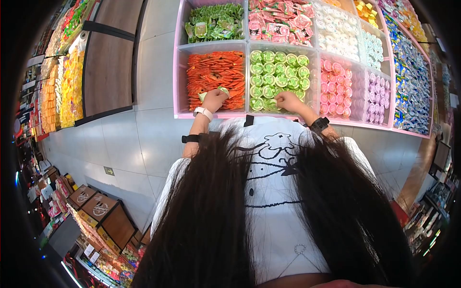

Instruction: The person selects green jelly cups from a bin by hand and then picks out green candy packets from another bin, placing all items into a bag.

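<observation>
My left hand point(213, 100) is closed around a couple of small green round jelly cups point(223, 90) and hovers over the near edge of the bin of orange snack packets point(211, 72). My right hand point(289, 102) reaches into the near edge of the neighbouring bin of green jelly cups point(278, 72), its fingers curled on one cup. A white watch sits on my left wrist, a black band on my right. Long dark hair hangs in front of the camera and hides my forearms.
The pink-rimmed display point(182, 81) holds several more bins: green packets point(214, 21), pink packets point(278, 21), pink cups point(336, 86), purple cups point(378, 98), blue sweets point(410, 81). Other snack shelves stand at left point(62, 86) and lower left point(101, 211). Grey tiled floor lies between.
</observation>
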The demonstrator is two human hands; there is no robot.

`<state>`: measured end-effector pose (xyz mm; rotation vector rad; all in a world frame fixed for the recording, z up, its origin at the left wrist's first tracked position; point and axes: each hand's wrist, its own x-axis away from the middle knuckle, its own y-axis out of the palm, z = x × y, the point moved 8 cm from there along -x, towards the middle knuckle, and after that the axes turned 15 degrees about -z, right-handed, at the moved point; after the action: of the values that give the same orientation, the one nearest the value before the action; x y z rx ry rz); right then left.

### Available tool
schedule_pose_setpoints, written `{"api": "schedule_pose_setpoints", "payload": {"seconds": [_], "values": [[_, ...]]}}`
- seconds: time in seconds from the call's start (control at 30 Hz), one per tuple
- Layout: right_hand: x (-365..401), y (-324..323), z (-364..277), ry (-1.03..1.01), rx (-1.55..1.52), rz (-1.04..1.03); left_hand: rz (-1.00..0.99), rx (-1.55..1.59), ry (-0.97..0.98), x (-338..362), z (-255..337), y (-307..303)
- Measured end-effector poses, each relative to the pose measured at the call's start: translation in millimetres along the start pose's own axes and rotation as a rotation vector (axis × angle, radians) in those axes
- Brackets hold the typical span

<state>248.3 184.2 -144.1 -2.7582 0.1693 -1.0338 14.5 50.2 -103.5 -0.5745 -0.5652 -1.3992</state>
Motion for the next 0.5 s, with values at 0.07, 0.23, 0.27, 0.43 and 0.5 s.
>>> {"api": "schedule_pose_setpoints", "payload": {"seconds": [0.07, 0.23, 0.27, 0.43, 0.5], "values": [[-3, 2, 0, 0.009, -0.043, -0.036, 0.000, -0.001, -0.001, -1, -2, -1], [-2, 8, 3, 0.063, -0.306, -0.074, 0.003, 0.005, -0.013, 0, -5, -2], [-1, 9, 5, 0.093, -0.383, -0.077, 0.000, 0.007, -0.015, -1, -6, -2], [5, 14, 4, 0.180, -0.558, -0.083, -0.012, 0.002, -0.008, -3, -9, -2], [6, 14, 5, 0.186, -0.588, -0.076, -0.012, 0.000, -0.011, -3, -9, -1]]}}
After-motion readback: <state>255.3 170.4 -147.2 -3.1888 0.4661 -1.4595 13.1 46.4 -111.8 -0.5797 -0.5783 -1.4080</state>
